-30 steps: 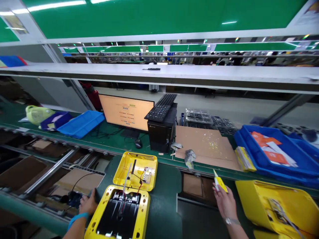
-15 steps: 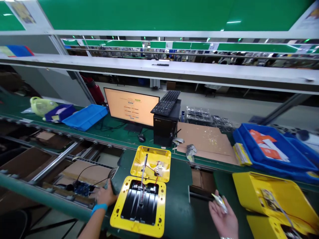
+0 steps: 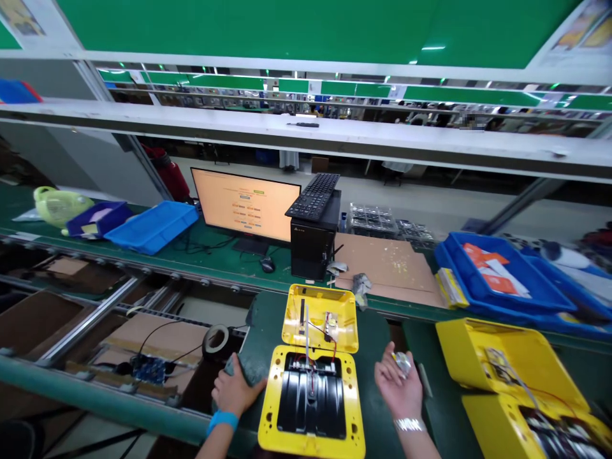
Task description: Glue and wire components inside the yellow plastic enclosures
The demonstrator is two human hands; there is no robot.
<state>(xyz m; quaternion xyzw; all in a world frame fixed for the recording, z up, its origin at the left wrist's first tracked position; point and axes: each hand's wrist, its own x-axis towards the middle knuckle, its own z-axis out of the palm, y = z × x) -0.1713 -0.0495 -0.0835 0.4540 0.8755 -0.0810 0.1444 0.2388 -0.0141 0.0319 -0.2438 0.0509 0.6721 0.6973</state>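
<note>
An opened yellow case (image 3: 359,395) with a black ribbed inside lies on a green board (image 3: 261,312). Its raised yellow lid (image 3: 292,341) holds a small circuit part, with thin wires running down to the base. My left hand (image 3: 236,390), with a blue wristband, is at the board's left edge, fingers curled over it and thumb towards the case. To the right of the case, my right hand (image 3: 399,389) is palm up, its fingers bent round a small shiny silver piece (image 3: 403,363) whose exact kind I cannot make out.
A second opened yellow case (image 3: 507,344) stands at the right. Left of the board are a tape roll (image 3: 216,341) and a blue circuit board (image 3: 149,368) on cardboard. Behind are a monitor (image 3: 246,201), a black computer box (image 3: 310,252) and blue trays (image 3: 507,274).
The green board and its yellow case have slid right, with my left hand at the edge. The tape roll has come into fuller view. My right hand has moved closer to the case.
</note>
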